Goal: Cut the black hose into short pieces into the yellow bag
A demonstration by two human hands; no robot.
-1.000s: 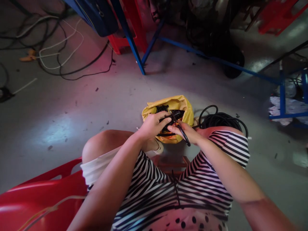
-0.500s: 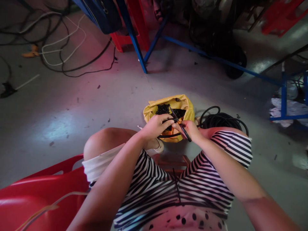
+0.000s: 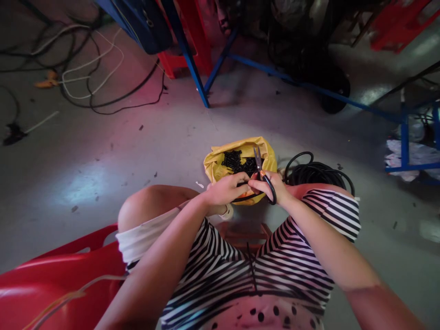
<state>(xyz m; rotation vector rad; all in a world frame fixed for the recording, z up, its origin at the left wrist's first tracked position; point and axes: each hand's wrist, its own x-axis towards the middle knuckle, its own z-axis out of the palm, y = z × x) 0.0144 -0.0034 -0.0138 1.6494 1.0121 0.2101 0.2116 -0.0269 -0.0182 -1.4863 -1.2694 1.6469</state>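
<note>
Nearest the seated person, a pale top with black dots and black-and-white striped shorts; a glossy red plastic chair stands by the left side, a thin pale cord lying across it. Farther out, past the knees, both bare hands meet over an open yellow sack of soft material on the grey floor. Left hand: thumb and fingers pinched nearly together, a thin black cable seemingly between them, its length crossing the near side of the sack. Right hand: fingers curled round the black-handled scissors with orange near the pivot; thumb and fingertips come close to the left ones, and I can't tell whether they grip the cable too. Blades point away from the person, slightly parted, above the sack's mouth. Inside it I see a heap of short black pieces. Just right of the sack, a loose coil of thick black cable rests on the floor beside the knee. Well beyond: a blue metal frame, a red plastic stool, a dark blue zipped bag, and, far left, tangled black and white cords.
</note>
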